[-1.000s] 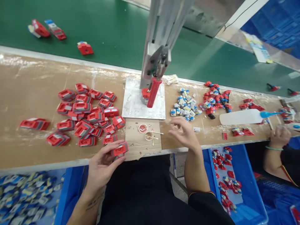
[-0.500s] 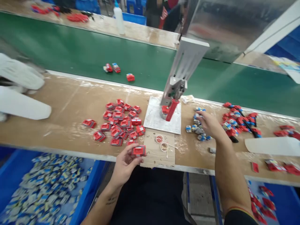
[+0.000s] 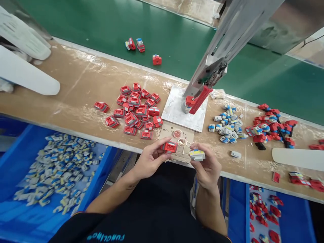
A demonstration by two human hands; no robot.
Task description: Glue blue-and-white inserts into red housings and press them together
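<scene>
Between thumb and fingers, my left hand grips a red and grey plastic part with a recess in its upper face. My right hand pinches a white plastic piece with a yellow stripe. The two pieces are apart, a short way from each other above the table's front edge. Just beyond them, two small cups lie on a cardboard sheet: one with red contents, one with cotton swabs. Behind the cardboard, a press with a red handle stands on a white plate.
Left of the plate lies a pile of red parts; right of it, white-blue pieces and red assemblies. A green conveyor runs behind. Blue bins sit below the table. White curved panels project from the left.
My right hand has come back from the white-blue pile with a white piece and is now beside my left hand. The view has tilted down. My left hand still holds the red part.
</scene>
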